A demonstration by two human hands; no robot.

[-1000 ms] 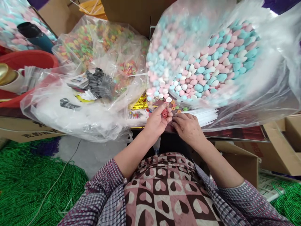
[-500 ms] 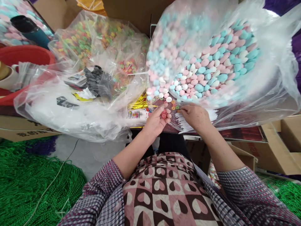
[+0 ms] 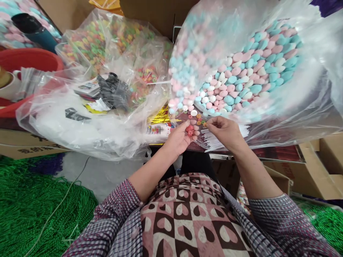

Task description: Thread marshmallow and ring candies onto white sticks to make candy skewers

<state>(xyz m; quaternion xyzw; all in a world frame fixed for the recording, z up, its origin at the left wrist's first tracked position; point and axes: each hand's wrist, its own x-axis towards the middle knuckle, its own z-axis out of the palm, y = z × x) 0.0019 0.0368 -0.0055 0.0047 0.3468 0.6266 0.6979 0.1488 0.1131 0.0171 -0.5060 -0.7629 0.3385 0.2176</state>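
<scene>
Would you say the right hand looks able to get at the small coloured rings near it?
Probably yes: the right hand has its fingers right beside the small coloured rings, nothing solid shows in between, and the left hand stays off to the side.

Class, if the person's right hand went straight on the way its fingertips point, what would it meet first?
Probably the small orange and green rings just ahead of the bare right hand, before the bare left hand holding red, bumpy pieces; depth is unclear.

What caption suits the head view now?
Left hand holding something red, right hand at small coloured rings, above white sticks.
</scene>
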